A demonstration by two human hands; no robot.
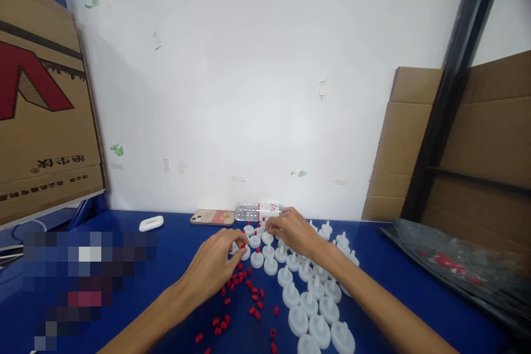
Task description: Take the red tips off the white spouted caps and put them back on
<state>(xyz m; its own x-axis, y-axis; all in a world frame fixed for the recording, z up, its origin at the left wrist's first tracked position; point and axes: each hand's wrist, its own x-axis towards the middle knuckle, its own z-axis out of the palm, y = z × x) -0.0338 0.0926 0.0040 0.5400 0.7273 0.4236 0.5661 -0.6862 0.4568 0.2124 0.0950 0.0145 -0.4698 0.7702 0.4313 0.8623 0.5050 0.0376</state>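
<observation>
Hiding some white caps (306, 271): right hand (295, 232), forearm (365, 287).

My bare left forearm (160, 315) slants in from the lower left to a left hand (213, 259) held back-up, its fingers (230, 237) curling forward and down towards the thumb (237, 258), the tips close together. My bare right forearm (373, 293) comes in from the lower right, and my right hand (297, 230) reaches a little farther forward, knuckles raised, fingers bent downward. The two hands sit near each other, apart.
</observation>
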